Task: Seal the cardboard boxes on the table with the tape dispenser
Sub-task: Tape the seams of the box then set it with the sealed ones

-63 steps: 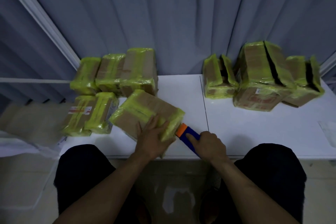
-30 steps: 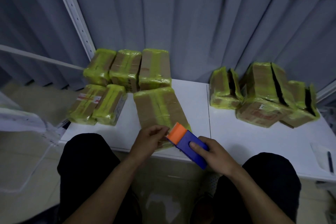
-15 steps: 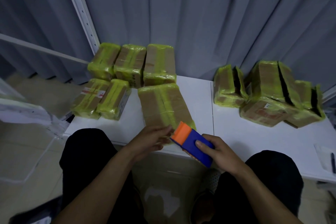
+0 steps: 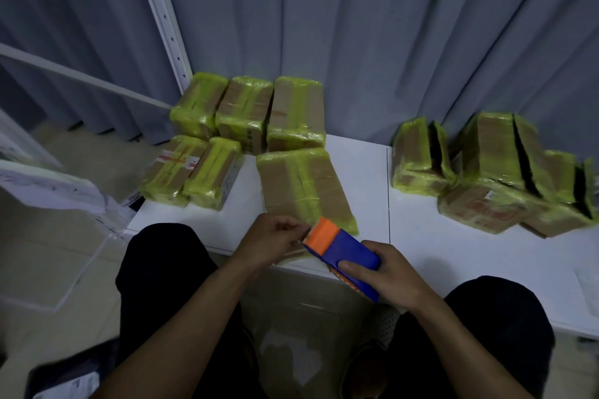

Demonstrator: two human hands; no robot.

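Tape dispenser (image 4: 346, 256) held at the tabletop's (image 4: 453, 246) near edge.
The right hand (image 4: 385, 272) grips the dispenser's blue body, and the left hand (image 4: 269, 241) pinches at its orange end with curled fingers. Just behind them a cardboard box (image 4: 301, 188) lies flat, between taped boxes (image 4: 246, 113) on the left and gaping boxes (image 4: 505, 152) on the right.

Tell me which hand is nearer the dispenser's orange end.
Left. The left hand curls right beside the orange end; the right hand grips the tape dispenser's blue body, farther back.

No text legible, label (image 4: 177, 159) on left box (image 4: 162, 185) blurred, red print (image 4: 483, 208) on right box (image 4: 460, 204) unreadable
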